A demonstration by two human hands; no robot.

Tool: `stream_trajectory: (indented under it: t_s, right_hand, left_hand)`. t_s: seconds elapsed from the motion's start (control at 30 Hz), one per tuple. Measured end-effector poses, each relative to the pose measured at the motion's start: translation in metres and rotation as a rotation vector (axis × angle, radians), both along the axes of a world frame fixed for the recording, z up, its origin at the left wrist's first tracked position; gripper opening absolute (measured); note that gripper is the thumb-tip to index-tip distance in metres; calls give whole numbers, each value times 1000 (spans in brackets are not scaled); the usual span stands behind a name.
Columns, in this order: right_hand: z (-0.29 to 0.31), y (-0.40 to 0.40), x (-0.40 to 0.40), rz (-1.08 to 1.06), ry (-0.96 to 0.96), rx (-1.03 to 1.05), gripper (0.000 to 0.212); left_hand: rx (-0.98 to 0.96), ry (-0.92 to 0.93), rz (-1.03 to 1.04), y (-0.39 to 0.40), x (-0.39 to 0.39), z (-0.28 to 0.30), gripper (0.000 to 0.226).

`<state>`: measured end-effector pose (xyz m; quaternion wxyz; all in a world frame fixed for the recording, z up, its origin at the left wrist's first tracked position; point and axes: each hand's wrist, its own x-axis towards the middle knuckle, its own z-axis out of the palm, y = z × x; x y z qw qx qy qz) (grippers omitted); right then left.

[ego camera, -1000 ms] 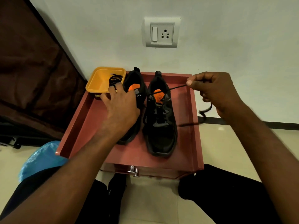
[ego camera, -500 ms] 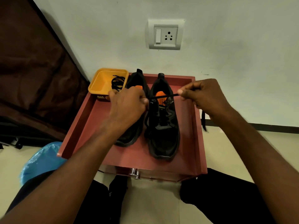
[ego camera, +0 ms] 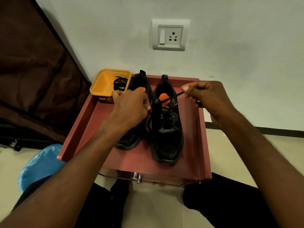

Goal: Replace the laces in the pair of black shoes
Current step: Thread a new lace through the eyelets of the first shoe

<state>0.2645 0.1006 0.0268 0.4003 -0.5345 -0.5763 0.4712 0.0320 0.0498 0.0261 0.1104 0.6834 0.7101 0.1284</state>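
Two black shoes with orange insoles stand side by side on a reddish-brown tray-top table (ego camera: 194, 145). The right shoe (ego camera: 167, 134) is fully in view; the left shoe (ego camera: 139, 83) is partly hidden under my left hand. My right hand (ego camera: 205, 97) pinches the end of a black lace (ego camera: 174, 95) that runs taut from the right shoe's top eyelets. My left hand (ego camera: 130, 109) sits at the left side of that shoe's collar, fingertips pinched at the lace there. Another black lace (ego camera: 120, 83) lies coiled in the yellow tub (ego camera: 102, 83).
The yellow tub stands at the table's back left corner. A white wall with a socket plate (ego camera: 169, 36) is right behind the table. A blue plastic bag (ego camera: 39, 165) lies on the floor at left, a dark curtain (ego camera: 32, 71) beyond it. My knees flank the table's drawer knob (ego camera: 137, 176).
My right hand has come in from the right toward the shoe, shortening the taut lace span. My left hand has shifted from the left shoe to the right shoe's collar.
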Motion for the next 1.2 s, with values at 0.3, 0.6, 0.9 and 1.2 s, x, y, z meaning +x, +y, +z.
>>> stream_trajectory:
  t_s: [0.3, 0.6, 0.9, 1.2]
  right_hand:
    - [1, -13, -19, 289, -75, 49, 14]
    - [-13, -6, -19, 179, -34, 84, 15]
    - [-23, -4, -32, 117, -168, 208, 10]
    - [-41, 6, -30, 310, -771, 328, 51]
  left_hand:
    - [-58, -686, -176, 1, 23, -2, 32]
    - [30, -665, -110, 5, 11, -9, 16]
    - [-93, -959, 33, 2, 20, -15, 9]
    - [168, -568, -11, 8, 24, -39, 7]
